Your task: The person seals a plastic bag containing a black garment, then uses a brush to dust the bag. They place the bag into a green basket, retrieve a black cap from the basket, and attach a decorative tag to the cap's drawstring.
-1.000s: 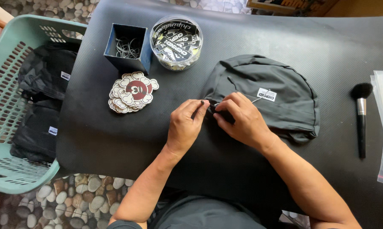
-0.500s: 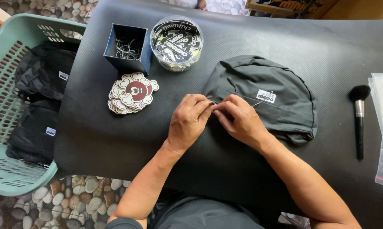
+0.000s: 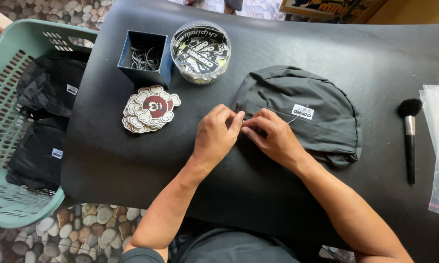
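A dark grey fabric cap (image 3: pixel 307 112) with a small white label lies flat on the black table mat (image 3: pixel 326 48). My left hand (image 3: pixel 215 135) and my right hand (image 3: pixel 272 136) meet at the cap's left edge, fingertips pinched together on a thin string that runs toward the label. What the fingertips grip besides the string is too small to tell. A stack of cloud-shaped paper tags (image 3: pixel 149 108) with a dark red centre lies just left of my left hand.
A small blue box (image 3: pixel 144 61) of thin strings and a round clear tub (image 3: pixel 201 51) of black labels stand at the back. A teal basket (image 3: pixel 20 122) holding black fabric items sits at the left. A black brush (image 3: pixel 410 139) and clear plastic bags (image 3: pixel 438 146) lie at the right.
Both hands have stayed at the cap's left edge, with the fingertips drawing closer together and shifting slightly. The cap has not moved.
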